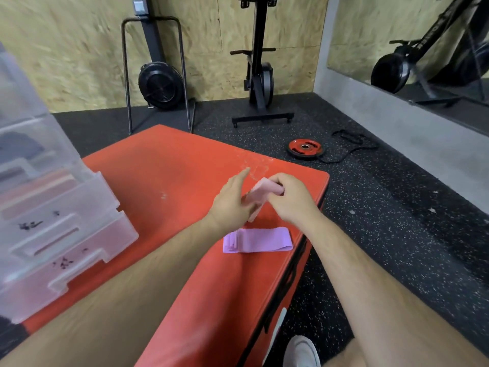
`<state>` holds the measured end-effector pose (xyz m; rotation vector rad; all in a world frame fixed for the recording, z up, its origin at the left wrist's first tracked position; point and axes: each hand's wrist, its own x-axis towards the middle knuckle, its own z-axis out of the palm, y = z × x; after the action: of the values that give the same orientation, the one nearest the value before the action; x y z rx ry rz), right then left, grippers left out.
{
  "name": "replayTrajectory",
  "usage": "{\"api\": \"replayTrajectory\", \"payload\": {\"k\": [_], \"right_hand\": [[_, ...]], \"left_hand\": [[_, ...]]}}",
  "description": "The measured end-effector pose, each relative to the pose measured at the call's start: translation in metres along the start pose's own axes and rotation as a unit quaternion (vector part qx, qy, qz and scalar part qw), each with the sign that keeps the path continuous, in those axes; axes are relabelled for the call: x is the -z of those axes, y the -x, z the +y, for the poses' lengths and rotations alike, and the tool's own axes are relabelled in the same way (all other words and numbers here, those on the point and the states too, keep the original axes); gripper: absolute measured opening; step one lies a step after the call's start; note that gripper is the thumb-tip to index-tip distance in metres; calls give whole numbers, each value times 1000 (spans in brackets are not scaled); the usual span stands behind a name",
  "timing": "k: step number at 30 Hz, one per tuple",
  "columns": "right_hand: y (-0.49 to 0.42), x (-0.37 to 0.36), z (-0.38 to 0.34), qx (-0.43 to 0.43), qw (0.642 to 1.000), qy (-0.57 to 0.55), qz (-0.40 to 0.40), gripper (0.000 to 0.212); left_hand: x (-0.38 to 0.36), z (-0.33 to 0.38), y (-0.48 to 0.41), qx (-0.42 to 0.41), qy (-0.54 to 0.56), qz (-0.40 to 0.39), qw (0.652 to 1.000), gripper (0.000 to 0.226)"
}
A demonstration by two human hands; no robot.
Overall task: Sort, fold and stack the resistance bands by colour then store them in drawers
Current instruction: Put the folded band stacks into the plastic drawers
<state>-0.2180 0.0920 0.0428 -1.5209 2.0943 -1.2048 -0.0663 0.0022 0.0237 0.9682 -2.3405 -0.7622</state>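
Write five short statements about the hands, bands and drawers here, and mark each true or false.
1. The right hand pinches the pink band. True.
2. The purple band lies on the floor. False: it lies folded on the red mat.
3. The left hand has its fingers straight. True.
4. The drawer unit stands to the right of the hands. False: it stands to their left, on the mat.
5. The weight plate on the floor is blue. False: it is red.
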Motion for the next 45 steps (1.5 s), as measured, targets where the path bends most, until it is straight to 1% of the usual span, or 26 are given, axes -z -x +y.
{"api": "replayTrajectory", "payload": {"k": [1,4,5,6,8,11,13,15,17,19,23,26,29,32,35,39,41,43,44,45], "right_hand": [[0,1,-9,30,999,-17,9,22],[4,3,-41,96,992,-76,28,19],[6,3,-51,110,990,-89,27,19],[8,0,-59,120,987,-99,25,20],[10,-7,-72,137,984,-110,19,21],[14,-26,-91,149,981,-124,-15,29],[22,-45,-108,146,976,-148,-68,43],[32,-68,-131,169,969,-148,-105,54],[39,-93,-157,207,962,-136,-115,51],[41,-114,-186,226,956,-140,-126,41],[32,-144,-251,243,952,-134,-132,34],[13,-160,-292,263,952,-84,-130,30],[-5,-179,-312,241,956,-10,-167,26],[-16,-198,-310,212,958,46,-190,20],[-23,-211,-304,188,961,56,-192,16],[-29,-222,-296,160,965,49,-202,18],[-32,-226,-291,173,960,59,-212,23],[-28,-229,-282,211,954,79,-198,32],[-22,-230,-275,234,954,74,-173,39],[-13,-231,-266,260,955,55,-132,44]], "left_hand": [[11,-2,0,6,23,-1,1000,73],[41,1,22,17,131,-46,990,25],[51,0,31,19,140,-46,989,15],[63,-1,40,14,114,-33,993,11],[87,-3,62,8,99,-14,995,12],[126,-10,102,39,95,8,995,11],[152,-19,133,51,56,21,997,11],[181,-31,161,57,25,33,997,15],[213,-38,186,83,-36,59,994,25],[247,-39,207,86,-90,92,988,33],[316,-42,226,72,-176,153,970,36],[350,-56,223,87,-227,170,955,34],[358,-76,214,110,-249,155,950,32],[349,-96,205,121,-249,133,951,32],[337,-113,198,117,-245,123,955,29],[332,-127,191,138,-245,113,953,21],[333,-130,190,161,-225,102,955,17],[332,-131,193,185,-193,98,959,22],[330,-131,196,185,-194,107,957,25],[327,-131,199,164,-217,130,954,26]]}}
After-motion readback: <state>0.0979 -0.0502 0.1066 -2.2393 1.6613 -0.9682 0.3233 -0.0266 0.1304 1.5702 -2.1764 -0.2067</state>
